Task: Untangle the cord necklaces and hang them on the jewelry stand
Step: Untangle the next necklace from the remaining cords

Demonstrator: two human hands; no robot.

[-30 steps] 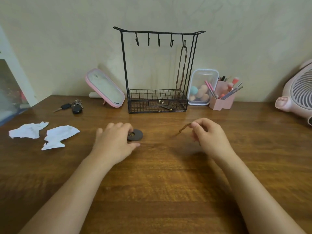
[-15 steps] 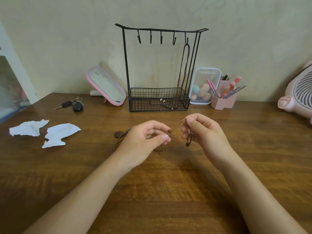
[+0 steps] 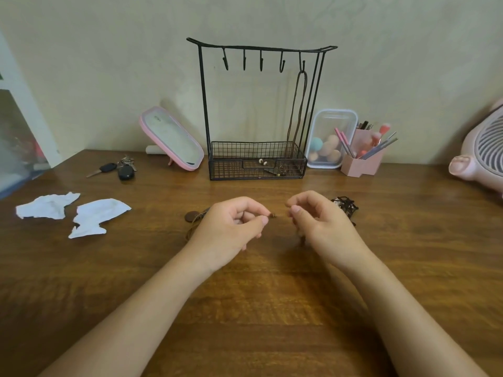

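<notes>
A black wire jewelry stand (image 3: 202, 104) stands at the back by the wall. One brown cord necklace (image 3: 298, 104) hangs from its rightmost hook into the basket base (image 3: 255, 174). My left hand (image 3: 231, 229) pinches the knotted end of a brown cord (image 3: 273, 215) between thumb and forefinger. That cord runs under the hand to a round brown pendant (image 3: 191, 216) lying on the table. My right hand (image 3: 321, 224) is curled a little to the right, and a blurred bit of cord (image 3: 301, 238) hangs beneath its fingers. A dark tangle of cords (image 3: 345, 206) lies just behind it.
Two torn white paper scraps (image 3: 76, 212) lie at the left. Car keys (image 3: 119, 168) and a pink mirror (image 3: 172, 138) sit left of the stand. Right of it are a clear box of sponges (image 3: 330, 140), a pink brush holder (image 3: 363, 159) and a pink fan (image 3: 481, 156).
My left hand left the pendant and took the cord's end. Both hands met at the centre, then drew slightly apart. The dark tangle behind my right hand came into view.
</notes>
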